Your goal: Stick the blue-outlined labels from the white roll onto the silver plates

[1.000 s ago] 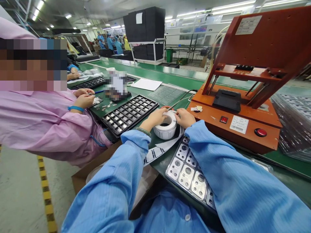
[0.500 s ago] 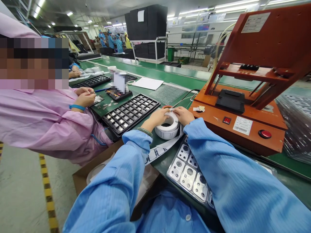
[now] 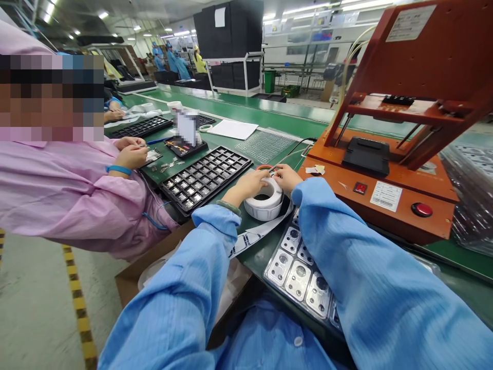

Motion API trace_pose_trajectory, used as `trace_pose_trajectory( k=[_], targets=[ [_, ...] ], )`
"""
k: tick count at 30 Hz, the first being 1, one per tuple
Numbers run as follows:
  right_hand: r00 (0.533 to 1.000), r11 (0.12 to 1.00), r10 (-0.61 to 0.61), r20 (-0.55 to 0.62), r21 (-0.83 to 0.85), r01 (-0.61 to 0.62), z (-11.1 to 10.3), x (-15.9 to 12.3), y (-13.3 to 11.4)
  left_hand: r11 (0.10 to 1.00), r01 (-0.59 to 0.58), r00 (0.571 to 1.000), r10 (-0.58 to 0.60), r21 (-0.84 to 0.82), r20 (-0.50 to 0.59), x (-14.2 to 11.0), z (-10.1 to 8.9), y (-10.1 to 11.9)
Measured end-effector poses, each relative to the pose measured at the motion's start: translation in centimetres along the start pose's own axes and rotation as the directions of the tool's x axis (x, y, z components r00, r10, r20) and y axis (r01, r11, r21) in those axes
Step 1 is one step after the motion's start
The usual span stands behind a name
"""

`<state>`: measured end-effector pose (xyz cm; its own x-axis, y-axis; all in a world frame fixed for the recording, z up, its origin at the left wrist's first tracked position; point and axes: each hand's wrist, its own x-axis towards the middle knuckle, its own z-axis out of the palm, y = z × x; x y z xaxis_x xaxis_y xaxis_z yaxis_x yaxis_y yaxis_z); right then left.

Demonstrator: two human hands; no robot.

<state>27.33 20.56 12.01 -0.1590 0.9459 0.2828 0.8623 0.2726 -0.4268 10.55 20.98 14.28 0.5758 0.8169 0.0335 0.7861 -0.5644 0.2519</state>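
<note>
A white roll of labels [image 3: 263, 209] stands on the green bench in front of me, and its loose printed strip [image 3: 256, 237] trails toward the front left. My left hand [image 3: 251, 184] is closed at the roll's far left rim, with its fingers bent over the edge. Close beside it, my right hand [image 3: 285, 178] is closed in a pinch at the far right of the roll. Whatever lies between its fingertips is too small to make out. Under my right forearm lies a clear tray of silver metal plates [image 3: 297, 280], partly covered by the sleeve.
To the right stands an orange press machine [image 3: 385, 190] with a red button. A black compartment tray [image 3: 206, 180] of small parts lies to the left. Beyond it, a co-worker's hands [image 3: 133, 151] hold something small. An open cardboard box [image 3: 127, 288] sits below the bench edge.
My right hand has shifted slightly left and away from me, closer to my left hand. The label strip's lie has changed a little. The view has tilted slightly.
</note>
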Motion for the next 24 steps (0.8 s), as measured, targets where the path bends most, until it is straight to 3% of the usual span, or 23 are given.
trace_pose_trajectory(
  k=[6,12,18,24],
  targets=[
    [0.98,0.993,0.113,0.164,0.012,-0.117,-0.8,0.2,-0.4,0.998,-0.034,0.999,0.032,0.052,0.032,0.1,0.2,-0.2],
    [0.945,0.976,0.208,0.254,0.011,-0.218,-1.2,-0.2,-1.3,0.996,-0.046,0.999,0.043,0.074,0.033,0.1,0.2,-0.1],
    [0.919,0.959,0.28,0.276,-0.03,-0.283,-1.2,-1.0,-1.9,0.997,-0.032,0.999,0.03,0.077,0.03,0.1,0.3,0.0],
    [0.923,0.953,0.303,0.237,-0.101,-0.286,-2.0,-1.4,-1.9,0.997,-0.038,0.999,0.036,0.063,0.039,0.1,0.5,-0.1]
  ],
)
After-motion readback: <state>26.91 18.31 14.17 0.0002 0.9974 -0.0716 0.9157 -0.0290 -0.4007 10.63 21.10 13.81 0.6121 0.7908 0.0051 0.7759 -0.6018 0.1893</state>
